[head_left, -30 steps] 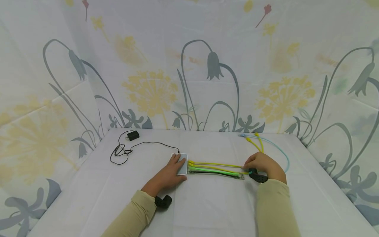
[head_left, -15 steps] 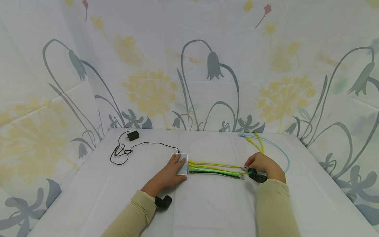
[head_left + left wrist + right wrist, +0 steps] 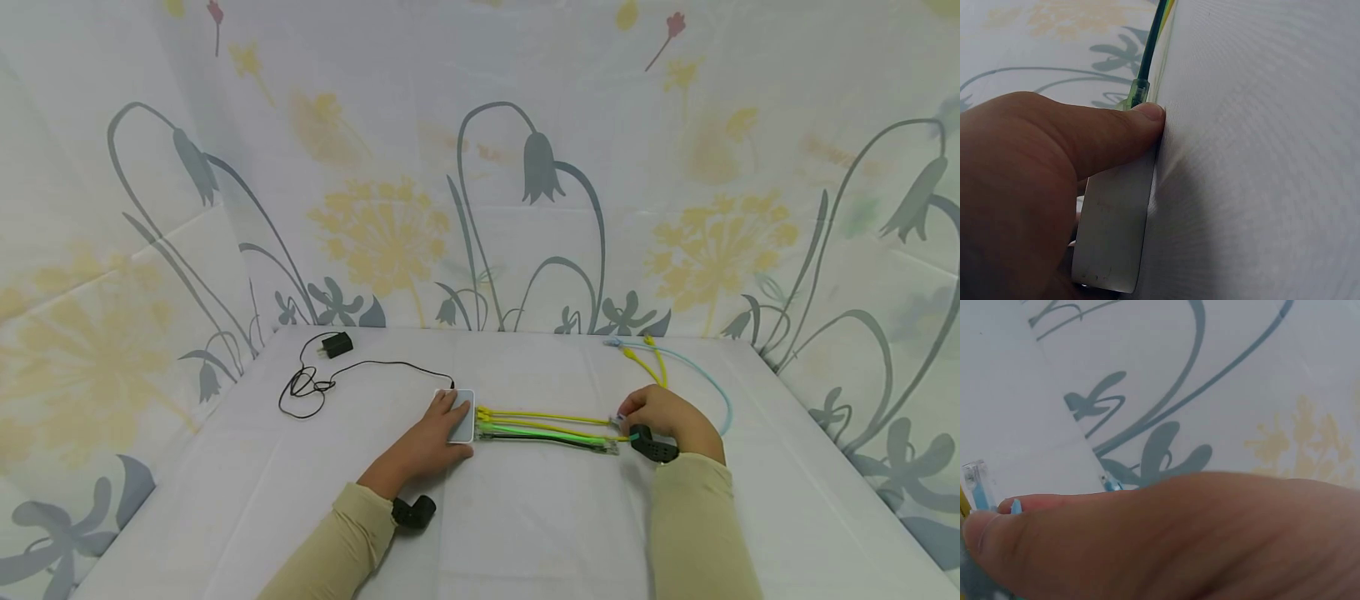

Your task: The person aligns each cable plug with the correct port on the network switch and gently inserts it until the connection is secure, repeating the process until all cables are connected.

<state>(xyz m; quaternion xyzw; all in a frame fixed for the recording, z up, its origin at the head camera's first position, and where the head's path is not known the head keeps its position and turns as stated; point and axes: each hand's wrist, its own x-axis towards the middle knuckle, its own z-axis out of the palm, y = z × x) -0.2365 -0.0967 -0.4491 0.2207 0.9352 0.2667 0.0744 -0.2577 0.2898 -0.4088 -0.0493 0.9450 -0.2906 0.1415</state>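
My left hand holds the small white network switch on the table, its fingers lying across the top. In the left wrist view the thumb presses the switch's side, right beside a green plug. My right hand pinches a light blue network cable between thumb and index finger. Its clear plug sticks out past the fingertips. Yellow cables, a green cable and a black cable run from the switch's right side toward that hand.
A black power adapter lies at the back left; its thin cord runs in loops to the switch's far edge. Behind the right hand lies a folded yellow cable. Flower-patterned curtains surround the white table.
The right fingertips have shifted slightly and the pale plug shows a little more in front of them. The left hand and the switch have stayed in place.
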